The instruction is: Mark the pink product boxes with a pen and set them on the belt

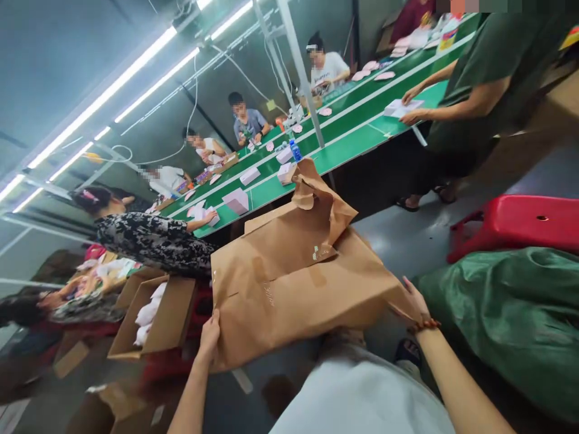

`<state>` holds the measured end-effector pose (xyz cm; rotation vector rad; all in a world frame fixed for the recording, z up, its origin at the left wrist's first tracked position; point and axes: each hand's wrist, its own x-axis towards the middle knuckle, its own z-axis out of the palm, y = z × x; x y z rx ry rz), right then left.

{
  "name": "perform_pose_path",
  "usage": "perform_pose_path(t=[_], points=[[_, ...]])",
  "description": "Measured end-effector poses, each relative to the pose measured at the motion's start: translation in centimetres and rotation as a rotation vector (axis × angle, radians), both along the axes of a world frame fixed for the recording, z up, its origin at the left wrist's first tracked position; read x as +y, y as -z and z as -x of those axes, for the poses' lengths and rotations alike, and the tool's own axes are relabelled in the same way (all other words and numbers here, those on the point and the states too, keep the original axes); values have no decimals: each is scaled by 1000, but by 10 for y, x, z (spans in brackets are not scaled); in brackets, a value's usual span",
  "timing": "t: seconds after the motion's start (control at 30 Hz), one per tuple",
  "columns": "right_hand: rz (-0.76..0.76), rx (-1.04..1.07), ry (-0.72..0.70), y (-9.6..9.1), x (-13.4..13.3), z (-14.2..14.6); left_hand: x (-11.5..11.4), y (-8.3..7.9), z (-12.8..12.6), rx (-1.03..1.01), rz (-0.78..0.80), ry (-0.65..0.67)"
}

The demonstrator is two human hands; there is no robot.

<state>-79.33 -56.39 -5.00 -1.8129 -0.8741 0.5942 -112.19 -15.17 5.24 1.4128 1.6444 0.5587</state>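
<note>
A large brown kraft paper bag (pixel 289 289) is held between the two hands, in front of the wearer's torso. Its lower left edge is gripped by the left hand (pixel 208 339), with the fingers clenched on the paper, and its right corner is pinched by the right hand (pixel 414 304), on whose wrist a bead bracelet (pixel 424 326) is worn. The bag is creased and patched with strips of brown tape, and its upper end is crumpled and folded back. A cardboard box (pixel 151 313) containing white items is seen just left of the bag, and a green woven sack (pixel 506 313) lies beside the right hand, with a red plastic stool (pixel 515 226) beyond it. Behind the bag, a long green worktop (pixel 344 150) is attended by seated co-workers (pixel 246 117), and white paper sheets (pixel 400 108) on it are touched by a standing co-worker's hands (pixel 409 116).
</note>
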Motion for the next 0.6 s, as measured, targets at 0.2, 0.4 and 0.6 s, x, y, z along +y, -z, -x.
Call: perform_pose_path(t=[0.2,0.4,0.6], points=[[3,961,441,24,8,26,-26,1,-15,144,-106,-197],[-87,1147,399,11,106,20,-53,12,-22,247,-130,-375],[-85,921,313,2,200,-74,-81,40,-54,380,-99,-494]])
